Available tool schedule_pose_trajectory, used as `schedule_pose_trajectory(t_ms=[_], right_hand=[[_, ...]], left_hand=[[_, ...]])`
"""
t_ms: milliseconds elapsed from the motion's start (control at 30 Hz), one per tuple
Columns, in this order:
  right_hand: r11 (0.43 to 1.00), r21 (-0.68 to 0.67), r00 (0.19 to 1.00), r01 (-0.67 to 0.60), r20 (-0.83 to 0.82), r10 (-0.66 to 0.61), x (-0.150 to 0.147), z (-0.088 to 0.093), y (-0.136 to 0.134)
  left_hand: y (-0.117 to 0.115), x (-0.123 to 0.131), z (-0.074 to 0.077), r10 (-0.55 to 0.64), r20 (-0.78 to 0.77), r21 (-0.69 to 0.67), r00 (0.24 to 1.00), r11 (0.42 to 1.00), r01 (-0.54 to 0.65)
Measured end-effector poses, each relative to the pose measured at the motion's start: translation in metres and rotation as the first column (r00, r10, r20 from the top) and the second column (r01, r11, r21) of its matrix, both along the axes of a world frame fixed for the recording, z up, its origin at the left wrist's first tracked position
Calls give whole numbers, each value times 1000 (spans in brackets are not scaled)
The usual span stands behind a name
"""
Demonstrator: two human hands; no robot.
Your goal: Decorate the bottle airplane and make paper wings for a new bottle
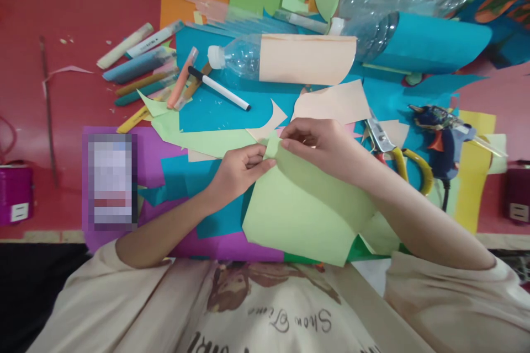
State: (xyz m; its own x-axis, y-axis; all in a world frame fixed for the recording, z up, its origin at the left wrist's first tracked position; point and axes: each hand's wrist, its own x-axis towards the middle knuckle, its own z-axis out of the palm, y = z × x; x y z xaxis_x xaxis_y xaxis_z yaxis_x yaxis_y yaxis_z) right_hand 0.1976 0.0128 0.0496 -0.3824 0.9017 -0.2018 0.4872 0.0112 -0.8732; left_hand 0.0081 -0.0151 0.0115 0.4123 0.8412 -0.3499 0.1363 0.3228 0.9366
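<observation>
A large sheet of light green paper [306,204] slants down toward my lap, its upper corner raised between my hands. My left hand [244,168] pinches the left edge of that corner between thumb and fingers. On the other side of the corner, my right hand [317,140] has its fingers curled and pressed on the paper. Just beyond my hands lie peach paper scraps [333,102] and a long green paper strip [215,143]. Scissors with yellow handles [399,162] rest beside my right forearm.
A plastic bottle wrapped in peach paper [306,58] lies ahead, with a blue-wrapped bottle [443,44] behind it. Markers [141,69] cluster at left. A glue gun [449,149] lies at right, a phone [111,179] at left. Coloured sheets cover the red table [62,94].
</observation>
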Motion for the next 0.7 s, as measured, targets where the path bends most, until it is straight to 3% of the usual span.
schedule_pose_trajectory(t_ms=[200,500,700], right_hand=[[998,-46,999,-39,-32,38,-6,1,0],[996,-8,995,-94,-23,94,-17,2,0],[994,-23,994,-107,-27,107,-7,2,2]], left_hand=[[3,0,7,-12,35,-25,999,1000,13],[10,-4,9,75,-28,279,997,958,-64],[11,-14,13,184,-109,292,977,945,-146]])
